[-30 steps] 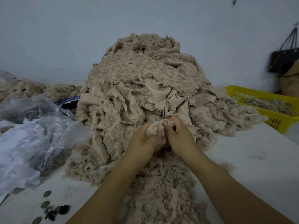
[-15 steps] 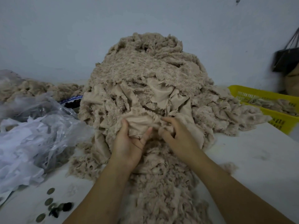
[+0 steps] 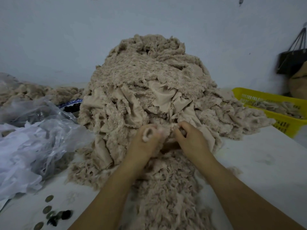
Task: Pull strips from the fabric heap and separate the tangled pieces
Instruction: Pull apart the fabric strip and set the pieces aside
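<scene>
Head view. The fabric heap (image 3: 149,77) stands mid-table (image 3: 265,163) against the wall, and its loose fringe trails toward the viewer between the forearms. Left hand (image 3: 146,141): fingers curled round a fuzzy strip (image 3: 147,132), whose end loops out of the fist. Right hand (image 3: 191,140): fingers bent, pinching the pile fabric just beside the left hand, at the foot of the heap. Half a second before, the left hand lay spread with its palm against a smooth fold of cloth. It has since closed on the strip, and the two hands have drawn close together again. This suggests a piece has been chosen and the hands are set to pull in opposite ways. The strip appears still joined to the heap, so separation is not yet done. A yellow basket (image 3: 282,123) at the right holds similar pieces. Crumpled plastic bags (image 3: 33,143) lie to the left, and small round discs (image 3: 47,209) sit near the table's front edge.
</scene>
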Demonstrator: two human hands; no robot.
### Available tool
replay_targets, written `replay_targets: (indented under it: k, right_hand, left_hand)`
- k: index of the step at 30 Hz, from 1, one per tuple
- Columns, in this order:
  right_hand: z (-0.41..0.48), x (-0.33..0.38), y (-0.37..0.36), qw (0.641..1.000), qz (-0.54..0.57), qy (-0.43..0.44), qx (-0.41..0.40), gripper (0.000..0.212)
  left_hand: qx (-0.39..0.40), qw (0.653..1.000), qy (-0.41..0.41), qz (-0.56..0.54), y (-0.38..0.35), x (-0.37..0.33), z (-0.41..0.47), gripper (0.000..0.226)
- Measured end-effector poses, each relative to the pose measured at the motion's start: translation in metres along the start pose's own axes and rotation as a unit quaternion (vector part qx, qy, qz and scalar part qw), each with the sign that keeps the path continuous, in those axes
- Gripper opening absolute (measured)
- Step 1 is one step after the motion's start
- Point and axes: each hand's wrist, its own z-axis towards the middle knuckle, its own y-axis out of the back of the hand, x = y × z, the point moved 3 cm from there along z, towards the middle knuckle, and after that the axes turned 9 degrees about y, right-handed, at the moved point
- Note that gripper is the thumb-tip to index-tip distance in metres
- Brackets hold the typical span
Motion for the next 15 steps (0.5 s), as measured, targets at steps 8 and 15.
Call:
replay_targets:
  k: [8,15]
  right_hand:
    - [-0.001,0.009,-0.006,0.991,-0.007,0.124,0.050,0.015]
    - [0.004,-0.016,-0.001,0.990,-0.119,0.038,0.068,0.006]
  left_hand:
    - [0.029,0.992,-0.105,0.062,-0.003,0.001,-0.005,0.021]
    - [0.092,0.953,0.046,-0.286,0.005,-0.003,-0.008,0.036]
